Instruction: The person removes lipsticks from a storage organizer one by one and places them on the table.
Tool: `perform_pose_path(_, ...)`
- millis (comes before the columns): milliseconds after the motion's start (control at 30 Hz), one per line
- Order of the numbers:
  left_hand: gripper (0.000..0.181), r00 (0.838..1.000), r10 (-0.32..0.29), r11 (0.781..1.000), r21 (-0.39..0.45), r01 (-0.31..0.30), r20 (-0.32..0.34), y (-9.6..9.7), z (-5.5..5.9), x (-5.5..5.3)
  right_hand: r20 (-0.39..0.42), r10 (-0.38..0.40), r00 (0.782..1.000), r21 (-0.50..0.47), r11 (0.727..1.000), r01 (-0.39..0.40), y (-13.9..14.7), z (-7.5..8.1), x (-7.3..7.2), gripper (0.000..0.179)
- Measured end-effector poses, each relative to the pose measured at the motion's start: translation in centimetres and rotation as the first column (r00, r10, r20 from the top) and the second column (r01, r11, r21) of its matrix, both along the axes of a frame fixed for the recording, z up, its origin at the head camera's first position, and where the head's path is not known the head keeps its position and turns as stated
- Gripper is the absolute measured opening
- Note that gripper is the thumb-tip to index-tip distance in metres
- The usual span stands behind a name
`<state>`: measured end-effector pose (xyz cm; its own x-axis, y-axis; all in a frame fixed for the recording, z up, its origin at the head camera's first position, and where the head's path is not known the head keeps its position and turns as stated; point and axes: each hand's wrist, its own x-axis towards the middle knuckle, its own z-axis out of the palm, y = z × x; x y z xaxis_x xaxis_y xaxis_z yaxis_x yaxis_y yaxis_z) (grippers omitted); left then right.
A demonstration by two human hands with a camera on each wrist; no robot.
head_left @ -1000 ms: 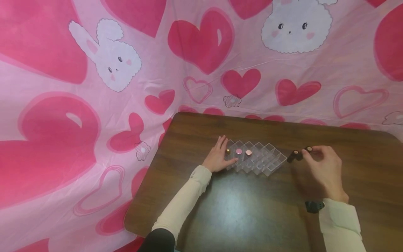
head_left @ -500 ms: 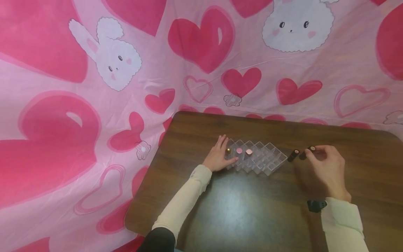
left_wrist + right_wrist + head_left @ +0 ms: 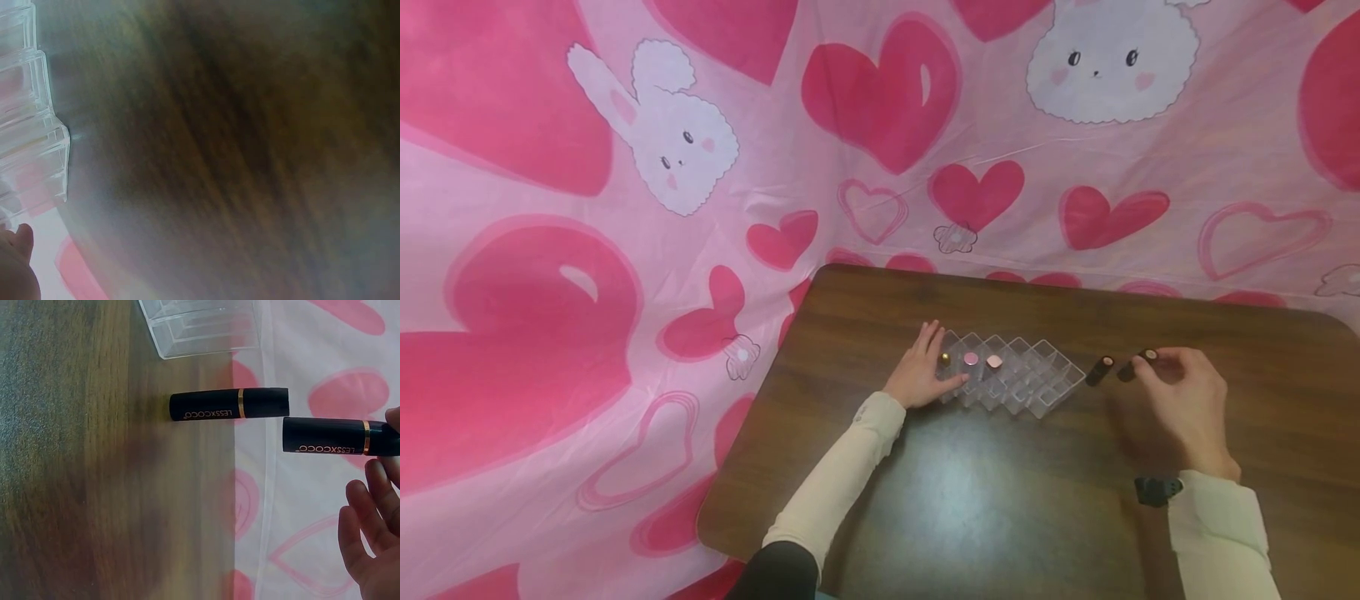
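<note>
My left hand (image 3: 917, 371) rests spread against the left end of a clear plastic lipstick organizer (image 3: 1037, 379); the fingers lie along its far side and the thumb along its near side. A gold-topped tube (image 3: 945, 358), a pink-topped one (image 3: 971, 359) and a pale pink-topped one (image 3: 994, 362) stand in its cells. Right of the organizer, a black lipstick (image 3: 206, 405) with a gold band stands upright on the table. My right hand (image 3: 1187, 400) pinches a second, matching black lipstick (image 3: 322, 436) near its upper end. In the right wrist view its base is raised above the standing one's base.
The brown wooden table (image 3: 940, 500) has rounded corners. Behind it and to its left hangs pink cloth (image 3: 880, 108) printed with hearts and rabbits. A dark watch (image 3: 1157, 490) is on the right wrist.
My right hand has shifted a little to the right with its lipstick, widening the gap to the standing one. The left hand and organizer have stayed in place.
</note>
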<state>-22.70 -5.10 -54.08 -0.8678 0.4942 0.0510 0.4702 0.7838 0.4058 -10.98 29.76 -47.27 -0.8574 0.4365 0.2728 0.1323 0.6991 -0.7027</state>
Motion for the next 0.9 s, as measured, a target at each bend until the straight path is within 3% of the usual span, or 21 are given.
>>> perform_pose_path(300,0.099,1.0,0.012,1.0,-0.001,-0.012,0.009,0.0,0.2,0.1,0.07,-0.026,0.997,-0.008,1.0,0.027,0.8,-0.5,0.0,0.044)
perform_pose_path(667,0.098,1.0,0.011,1.0,0.005,-0.011,0.005,0.0,0.1,0.2,0.05,-0.009,0.999,0.008,1.0,0.009,1.4,-1.3,-0.1,0.041)
perform_pose_path(900,0.098,1.0,0.011,1.0,0.009,-0.011,0.006,0.0,0.1,0.1,0.114,0.015,0.993,-0.01,1.0,-0.014,1.8,-1.7,0.0,0.047)
